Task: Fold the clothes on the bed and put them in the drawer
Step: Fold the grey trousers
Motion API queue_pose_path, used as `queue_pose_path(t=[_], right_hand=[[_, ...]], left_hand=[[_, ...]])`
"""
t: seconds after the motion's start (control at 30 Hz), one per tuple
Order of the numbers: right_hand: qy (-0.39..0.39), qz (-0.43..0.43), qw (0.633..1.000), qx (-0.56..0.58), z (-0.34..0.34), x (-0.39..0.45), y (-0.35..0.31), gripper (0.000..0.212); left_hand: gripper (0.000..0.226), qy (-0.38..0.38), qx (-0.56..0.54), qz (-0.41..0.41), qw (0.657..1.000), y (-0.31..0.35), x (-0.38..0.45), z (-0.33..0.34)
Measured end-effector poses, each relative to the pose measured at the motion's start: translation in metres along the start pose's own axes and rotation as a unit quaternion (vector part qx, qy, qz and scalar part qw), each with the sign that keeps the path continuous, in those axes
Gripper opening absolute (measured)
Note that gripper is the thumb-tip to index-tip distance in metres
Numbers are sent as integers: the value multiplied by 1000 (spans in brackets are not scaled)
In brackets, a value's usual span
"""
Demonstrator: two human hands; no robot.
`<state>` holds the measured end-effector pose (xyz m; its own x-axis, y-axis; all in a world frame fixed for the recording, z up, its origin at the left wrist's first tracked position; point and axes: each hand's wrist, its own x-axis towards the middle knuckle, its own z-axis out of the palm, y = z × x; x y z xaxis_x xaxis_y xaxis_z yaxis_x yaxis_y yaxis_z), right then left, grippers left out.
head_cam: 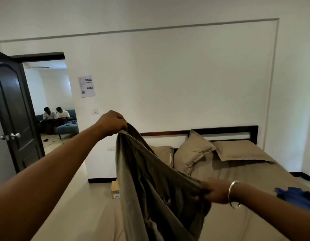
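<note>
An olive-grey garment (150,185) hangs in the air above the near part of the bed (255,173). My left hand (112,123) grips its top edge, raised high at the centre. Lower and to the right, my right hand (215,191), with a metal bangle on the wrist, grips another edge and pulls the cloth taut between the two hands. The rest of the garment droops down to the bottom of the frame. A blue piece of clothing (297,197) lies on the bed at the right edge. No drawer is in view.
Tan pillows (190,152) lean against the dark headboard (225,130). A small cardboard box (115,190) sits on the floor left of the bed. A dark door (13,115) stands open at left; two people sit in the room beyond.
</note>
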<state>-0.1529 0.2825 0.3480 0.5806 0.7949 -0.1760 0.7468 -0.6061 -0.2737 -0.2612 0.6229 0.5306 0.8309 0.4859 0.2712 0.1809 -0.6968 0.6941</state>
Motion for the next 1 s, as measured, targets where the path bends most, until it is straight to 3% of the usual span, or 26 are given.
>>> queue_pose_path(t=[0.07,0.17,0.3,0.4,0.53,0.6,0.67,0.73,0.87,1.0], right_hand=[[81,10,993,-83,-34,-5,7,31],[176,23,974,-140,-84,-18,20,25],[285,21,930,-231,-133,-31,33,18],[332,24,906,-263,-164,-39,36,14],[346,51,892,-285,-186,-49,30,17],[336,75,887,-308,-193,-54,26,15],[330,94,877,-335,-194,-57,26,15],[322,95,865,-372,-193,-59,28,20],[282,72,864,-410,-190,-67,36,33],[267,100,876,-389,-189,-73,48,21]], left_hand=[[8,8,-18,-28,999,-10,7,-7],[11,3,-50,-62,997,-27,14,-20],[31,18,-82,-78,993,-37,16,-23],[30,37,-123,-87,988,-32,19,-21],[29,41,-120,-45,991,-22,21,-24],[32,16,-18,59,998,-17,19,-28],[36,23,75,190,979,-12,13,-32],[46,13,109,264,958,-11,11,-33],[51,-86,186,272,940,-2,1,-32],[54,-131,102,259,951,7,-10,-33]])
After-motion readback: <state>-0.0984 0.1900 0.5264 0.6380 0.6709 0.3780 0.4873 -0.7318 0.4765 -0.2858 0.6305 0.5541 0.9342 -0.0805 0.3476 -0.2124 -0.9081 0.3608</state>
